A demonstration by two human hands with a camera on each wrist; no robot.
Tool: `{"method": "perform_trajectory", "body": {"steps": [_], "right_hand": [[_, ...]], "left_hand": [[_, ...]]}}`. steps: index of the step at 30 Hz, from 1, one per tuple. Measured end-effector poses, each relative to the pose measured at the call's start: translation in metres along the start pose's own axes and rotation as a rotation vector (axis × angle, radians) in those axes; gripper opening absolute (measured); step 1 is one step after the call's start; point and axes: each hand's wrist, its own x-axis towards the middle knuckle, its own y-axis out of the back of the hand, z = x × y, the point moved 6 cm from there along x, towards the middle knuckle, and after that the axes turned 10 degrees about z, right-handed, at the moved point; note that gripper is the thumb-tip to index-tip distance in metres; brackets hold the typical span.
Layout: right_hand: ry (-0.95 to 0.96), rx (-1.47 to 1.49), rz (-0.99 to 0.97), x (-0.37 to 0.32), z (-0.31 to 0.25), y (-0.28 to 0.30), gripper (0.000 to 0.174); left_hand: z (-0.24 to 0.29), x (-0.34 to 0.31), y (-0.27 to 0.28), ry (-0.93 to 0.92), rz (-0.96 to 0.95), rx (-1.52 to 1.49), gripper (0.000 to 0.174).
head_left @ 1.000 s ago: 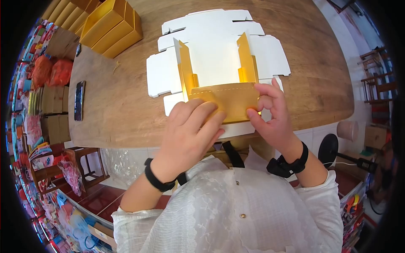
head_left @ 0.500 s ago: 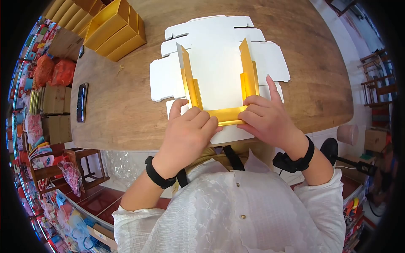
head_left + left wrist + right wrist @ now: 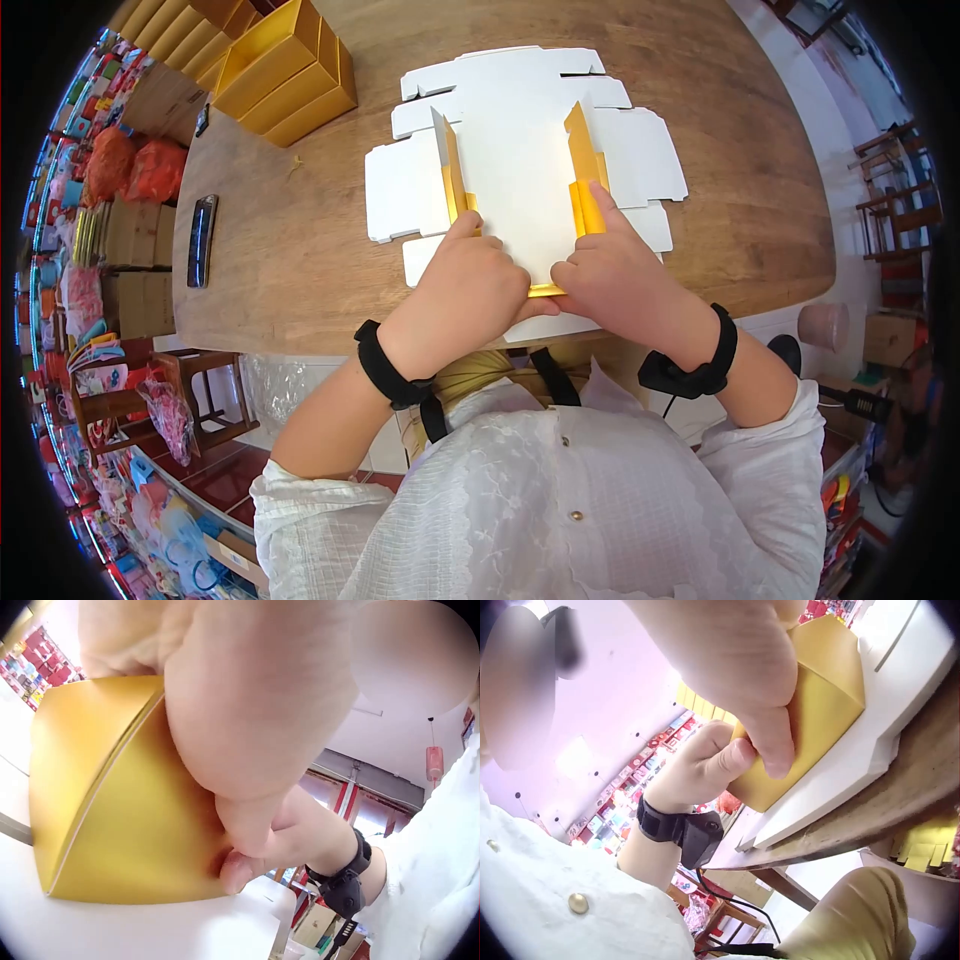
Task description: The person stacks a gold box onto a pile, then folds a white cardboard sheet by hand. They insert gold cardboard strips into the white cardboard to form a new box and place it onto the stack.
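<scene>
A partly folded gold cardboard box [image 3: 583, 148] stands on flat white cardboard blanks [image 3: 645, 150], its two side walls upright and its inside floor white. My left hand [image 3: 468, 290] grips the box's near wall, index finger stretched toward the left corner. On the same wall, my right hand [image 3: 622, 275] holds on with its index finger reaching along the right side wall. Both thumbs press the outer gold face [image 3: 135, 840], close together near its middle in the wrist views. Most of the near wall is hidden behind the hands in the head view.
Finished gold boxes [image 3: 290, 85] are stacked at the table's far left. A phone [image 3: 202, 242] lies on the wooden table [image 3: 745, 210] near its left edge. Red bags [image 3: 158, 168] and cartons stand beyond that edge. A bin [image 3: 824, 326] is on the floor at right.
The near wall's upper flap, raised with its dashed crease showing a second ago, has been folded over inward. Both hands have moved toward each other along that wall, index fingers now at the corners.
</scene>
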Motion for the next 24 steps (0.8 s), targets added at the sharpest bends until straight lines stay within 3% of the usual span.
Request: {"method": "perform_trajectory", "body": {"steps": [4,7,9,12,14,15,16,17,18,20,21,22,24], "right_hand": [[0.043,-0.025,-0.135,0.004,-0.001,-0.003,0.031],[0.092,-0.026,-0.052,0.004,0.000,-0.002,0.029],[0.095,-0.049,-0.124,0.006,0.000,-0.005,0.026],[0.112,-0.033,-0.221,0.005,0.001,0.001,0.020],[0.132,0.005,-0.244,0.001,0.011,0.010,0.019],[0.124,-0.055,-0.106,0.000,0.023,0.023,0.019],[0.115,-0.113,0.031,0.001,0.031,0.035,0.021],[0.025,-0.250,-0.127,0.005,0.042,0.034,0.023],[0.024,-0.252,-0.127,0.003,0.040,0.029,0.023],[-0.168,-0.051,-0.001,0.000,0.032,0.019,0.032],[-0.237,0.132,-0.045,0.001,0.017,0.014,0.040],[-0.199,0.302,0.064,-0.003,-0.006,0.016,0.047],[-0.163,0.528,-0.036,0.008,-0.030,0.032,0.050]], "left_hand": [[0.001,0.000,-0.003,-0.022,-0.016,0.012,0.054],[0.000,-0.002,-0.003,-0.046,0.013,0.016,0.053],[0.001,-0.002,-0.002,-0.062,0.041,0.014,0.053],[0.000,-0.004,-0.001,-0.029,0.013,-0.014,0.045],[-0.004,-0.009,0.008,-0.146,0.025,-0.058,0.029],[-0.011,-0.012,0.015,-0.144,0.028,-0.059,0.029],[-0.021,-0.015,0.029,-0.157,0.127,0.108,0.022],[-0.027,-0.016,0.042,-0.170,0.224,0.276,0.021],[-0.031,-0.016,0.048,-0.171,0.226,0.276,0.021],[-0.048,-0.016,0.075,0.060,0.468,0.408,0.032],[-0.052,-0.018,0.073,0.155,0.486,0.227,0.036],[-0.047,-0.019,0.072,0.153,0.489,0.229,0.036],[-0.040,-0.024,0.053,0.228,0.256,-0.157,0.038]]}}
